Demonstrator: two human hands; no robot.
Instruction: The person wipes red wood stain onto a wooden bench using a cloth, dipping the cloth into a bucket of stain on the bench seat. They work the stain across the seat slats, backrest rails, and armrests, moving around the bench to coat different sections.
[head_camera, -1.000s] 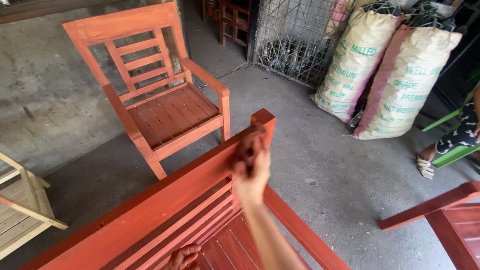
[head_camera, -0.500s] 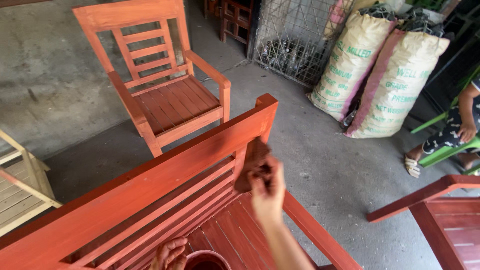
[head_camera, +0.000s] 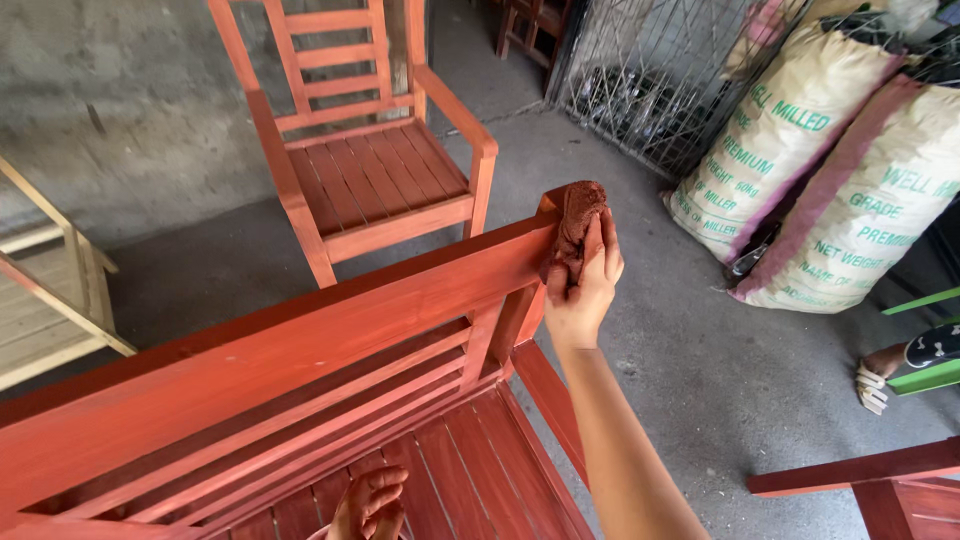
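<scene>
Since half a second ago, the right hand (head_camera: 583, 290) has been raised from below the top rail back to the far right corner post of the red bench (head_camera: 300, 370), where the stained rag (head_camera: 578, 225) is pressed, fingers clamped on it. The left hand (head_camera: 370, 505), loosely curled, is seen low near the seat; whether it holds anything cannot be told. Wiping appears concentrated at that corner.

Two filled sacks stand at the upper right, on the concrete floor (head_camera: 700, 370); both lean back and to the right, touching along their sides. The nearer-left sack (head_camera: 775, 140) is cream-white woven material with green print and a dark pink stripe down its right edge; it stands just beside a wire-mesh cage (head_camera: 650, 75). The right sack (head_camera: 875, 205) is the same cream-white with green print and a pink stripe along its left edge; its right side is cut off by the frame edge. No signs or screens are in view.
</scene>
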